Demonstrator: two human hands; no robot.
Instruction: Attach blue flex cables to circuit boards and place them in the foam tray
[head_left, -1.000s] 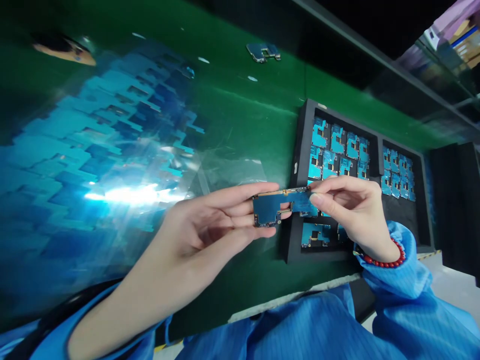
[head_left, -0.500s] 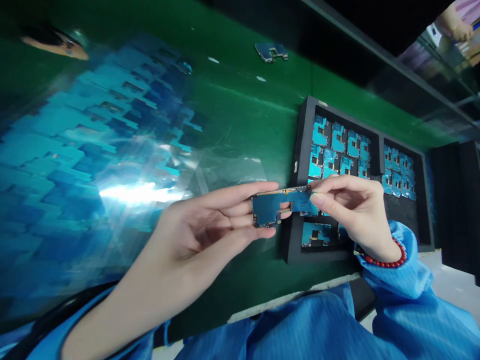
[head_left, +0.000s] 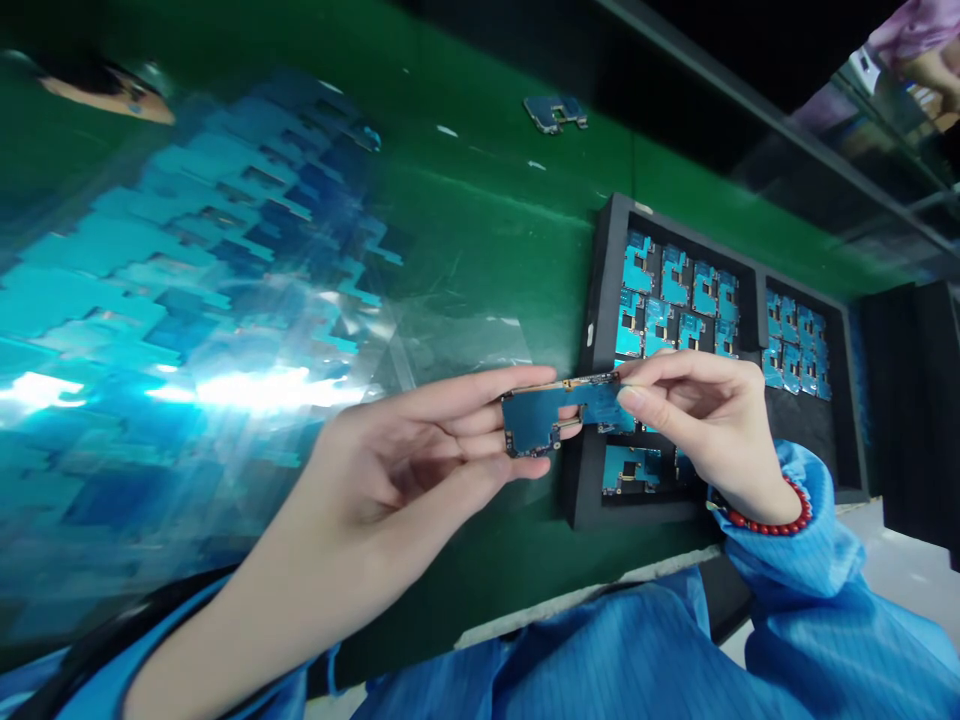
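Note:
A blue circuit board with a notch along its lower edge is held up over the left side of the black tray. My right hand, with a red bead bracelet at the wrist, pinches the board's right end between thumb and forefinger. At the other end, my left hand supports the board, its fingers behind and its thumb by the lower left corner. Beneath my right hand, the black foam tray holds rows of similar boards, some of them hidden by the hand.
Many blue boards lie in a glossy overlapping spread at left. One loose board rests on the green table near the back. A black box stands right of the tray. Above runs a dark shelf edge; another person's arm shows top right.
Both hands keep the same hold on the circuit board, which has barely shifted. The view has moved slightly, and the other person's arm at top right has changed position.

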